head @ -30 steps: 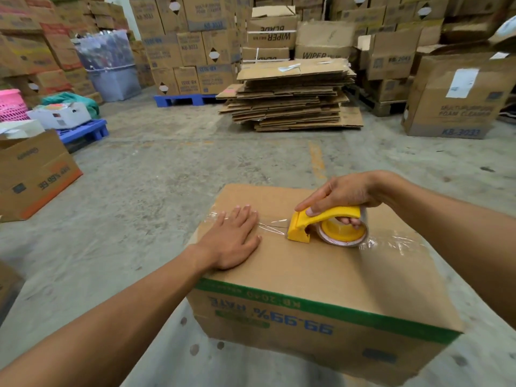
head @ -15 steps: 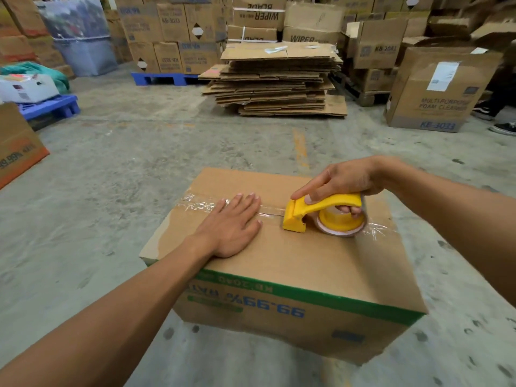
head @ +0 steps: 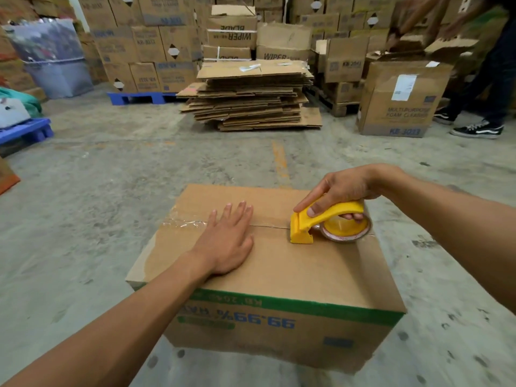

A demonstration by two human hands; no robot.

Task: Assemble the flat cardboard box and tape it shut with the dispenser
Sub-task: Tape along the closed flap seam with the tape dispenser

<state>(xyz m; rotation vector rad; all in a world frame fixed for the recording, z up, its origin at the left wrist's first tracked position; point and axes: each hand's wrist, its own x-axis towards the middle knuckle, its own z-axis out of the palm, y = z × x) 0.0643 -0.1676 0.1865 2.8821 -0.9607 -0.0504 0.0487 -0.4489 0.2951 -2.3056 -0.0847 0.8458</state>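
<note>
A brown cardboard box (head: 293, 269) with a green stripe and blue print stands on the concrete floor, its top flaps closed. Clear tape (head: 184, 223) lies along the centre seam at the left end. My left hand (head: 227, 241) lies flat, fingers spread, on the top over the seam. My right hand (head: 339, 191) grips the yellow tape dispenser (head: 326, 222), which rests on the seam near the box's right edge, index finger stretched along its front.
A stack of flattened cartons (head: 251, 96) lies ahead on the floor. Stacked boxes on a blue pallet (head: 136, 97) line the back. Another person (head: 480, 79) handles a large open box (head: 402, 99) at the right. A second blue pallet (head: 25, 132) sits at left.
The dispenser and my right hand have slid right along the seam toward the box's right edge. My left hand stays flat on the top. The camera view has shifted.
</note>
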